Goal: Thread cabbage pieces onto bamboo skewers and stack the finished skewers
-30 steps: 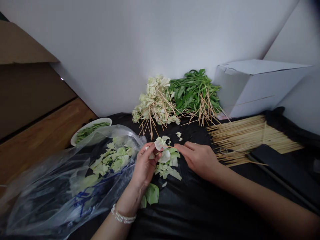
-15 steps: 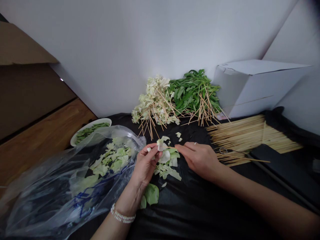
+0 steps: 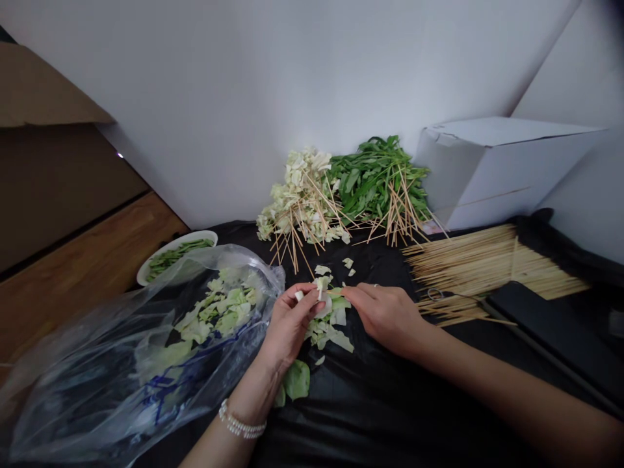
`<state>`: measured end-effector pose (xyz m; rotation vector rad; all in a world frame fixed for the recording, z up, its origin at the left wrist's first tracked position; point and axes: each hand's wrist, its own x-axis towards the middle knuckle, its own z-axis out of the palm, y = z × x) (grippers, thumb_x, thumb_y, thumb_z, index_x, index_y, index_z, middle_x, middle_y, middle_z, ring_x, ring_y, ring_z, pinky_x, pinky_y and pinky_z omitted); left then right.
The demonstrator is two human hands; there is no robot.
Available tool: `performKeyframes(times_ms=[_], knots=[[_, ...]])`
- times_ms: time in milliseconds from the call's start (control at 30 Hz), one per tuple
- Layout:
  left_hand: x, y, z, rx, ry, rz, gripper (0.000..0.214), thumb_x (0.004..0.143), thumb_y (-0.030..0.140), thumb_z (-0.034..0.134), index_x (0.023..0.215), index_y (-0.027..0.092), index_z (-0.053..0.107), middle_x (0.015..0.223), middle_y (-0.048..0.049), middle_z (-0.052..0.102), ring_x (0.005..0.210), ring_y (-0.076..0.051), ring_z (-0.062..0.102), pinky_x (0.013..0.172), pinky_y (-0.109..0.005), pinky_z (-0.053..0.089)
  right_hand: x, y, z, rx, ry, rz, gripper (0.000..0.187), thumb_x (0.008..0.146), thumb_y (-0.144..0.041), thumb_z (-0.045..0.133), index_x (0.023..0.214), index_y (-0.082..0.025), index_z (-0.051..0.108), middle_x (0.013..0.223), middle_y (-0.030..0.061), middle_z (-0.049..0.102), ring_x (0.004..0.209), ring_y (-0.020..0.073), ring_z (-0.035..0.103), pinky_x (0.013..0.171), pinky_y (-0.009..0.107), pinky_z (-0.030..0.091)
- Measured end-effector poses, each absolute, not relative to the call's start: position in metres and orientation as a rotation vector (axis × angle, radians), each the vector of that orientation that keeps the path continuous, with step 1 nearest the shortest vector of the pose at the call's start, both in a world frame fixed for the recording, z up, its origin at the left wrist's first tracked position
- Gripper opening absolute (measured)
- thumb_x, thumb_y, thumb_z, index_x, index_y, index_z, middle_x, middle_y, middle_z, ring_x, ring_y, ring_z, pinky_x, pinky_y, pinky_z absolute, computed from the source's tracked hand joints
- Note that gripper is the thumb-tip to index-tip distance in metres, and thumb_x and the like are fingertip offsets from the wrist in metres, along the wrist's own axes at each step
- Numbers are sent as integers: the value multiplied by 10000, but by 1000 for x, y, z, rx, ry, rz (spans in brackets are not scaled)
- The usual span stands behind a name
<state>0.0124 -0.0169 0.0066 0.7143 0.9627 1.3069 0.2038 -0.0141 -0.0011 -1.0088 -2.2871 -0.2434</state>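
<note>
My left hand (image 3: 288, 322) pinches a small folded piece of pale cabbage leaf (image 3: 320, 285) between thumb and fingers. My right hand (image 3: 385, 311) is closed on a thin bamboo skewer (image 3: 333, 288), whose tip meets the leaf; the rest of the stick is hidden under the hand. Both hands hover over a small heap of torn cabbage pieces (image 3: 327, 325) on the black cloth (image 3: 370, 403). A bracelet sits on my left wrist.
A clear plastic bag (image 3: 121, 344) of cabbage pieces lies at left, with a white bowl of green stems (image 3: 173, 253) behind it. Skewered cabbage (image 3: 299, 195) and skewered greens (image 3: 377, 179) are stacked by the wall. A bundle of bare skewers (image 3: 487, 266) and a white box (image 3: 497, 162) are at right.
My left hand has folded the cabbage piece smaller and lowered it slightly. My right hand has edged left, bringing the skewer tip into the leaf.
</note>
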Motion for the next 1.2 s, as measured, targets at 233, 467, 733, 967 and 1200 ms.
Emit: performKeyframes(times_ms=[233,467,733,967,1200], knots=[[18,-22,4,815,985,1239,252,631,275,872,802,160,728,772,-1,678,686,-85,609,672,-176,518,202,-15,-3,-982,-2295,-218,265,932,-116,402,999,-174,652,710,-3,617,616,118,537,567,267,316],[12,-17,12,631,935,1239,340,792,430,651,880,115,742,851,-86,678,766,-163,621,682,-250,517,208,-9,-1,-1066,-2239,-175,286,960,-146,382,997,-178,664,809,21,670,684,117,581,599,248,358],[10,-20,14,787,920,1216,503,560,19,689,1038,170,730,970,-42,714,840,-146,640,777,-232,489,208,-8,-2,-1068,-2253,-175,290,961,-158,379,1001,-184,665,810,17,680,680,123,589,603,249,364],[8,-18,5,897,1056,1249,290,605,149,831,875,148,726,875,-43,728,717,-121,639,697,-220,496,209,-8,2,-1064,-2218,-135,287,964,-166,391,1012,-176,673,831,31,685,700,126,599,637,248,400],[6,-13,2,875,1116,1361,359,624,223,845,949,155,708,835,-17,707,734,-110,643,745,-224,517,206,-11,5,-1038,-2176,-117,284,953,-163,403,1100,-147,645,843,51,674,767,151,612,691,265,430]])
